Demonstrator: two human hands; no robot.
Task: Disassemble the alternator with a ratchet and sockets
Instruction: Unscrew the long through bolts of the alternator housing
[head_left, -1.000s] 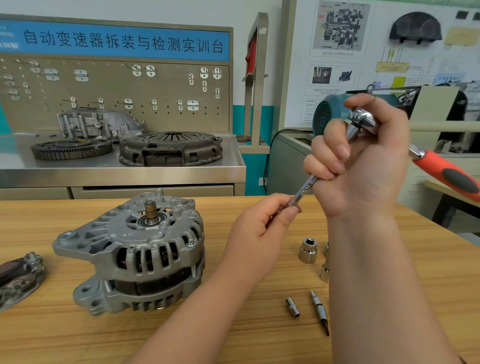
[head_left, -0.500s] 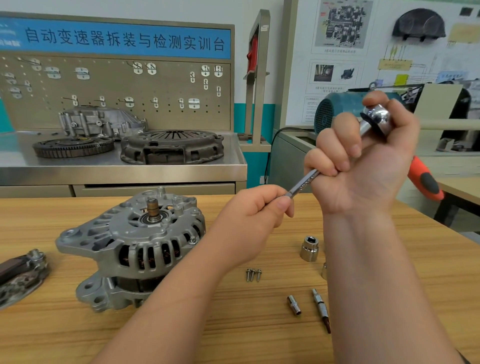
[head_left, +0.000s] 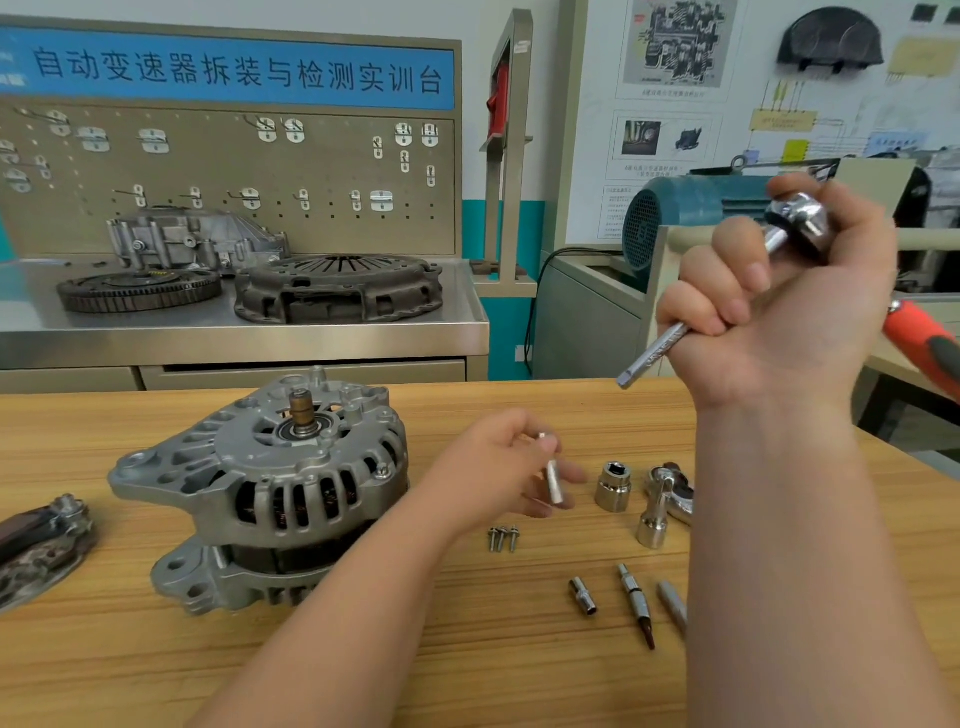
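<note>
Two hands have parted company since a moment ago: the left hand (head_left: 511, 467), which was pinching the tip of the extension bar (head_left: 649, 356), has dropped to just above the worktop (head_left: 467, 649) with a slim socket (head_left: 553, 480) grasped between its fingers. The right hand (head_left: 784, 306) stays raised, clenched around the ratchet (head_left: 797, 221) head and the bar, whose square end now juts out bare. The orange handle (head_left: 922, 340) sticks out behind the wrist. To my eye the socket has just been pulled off, so a change of size looks underway.

The alternator (head_left: 260, 488) sits untouched on the worktop to the left, shaft up, housing halves not yet split. Three small bolts (head_left: 501, 538) lie near the left wrist. A larger socket (head_left: 613, 486) stands just beside the left hand, and more sockets and bits (head_left: 636, 603) lie nearer the right forearm.
</note>
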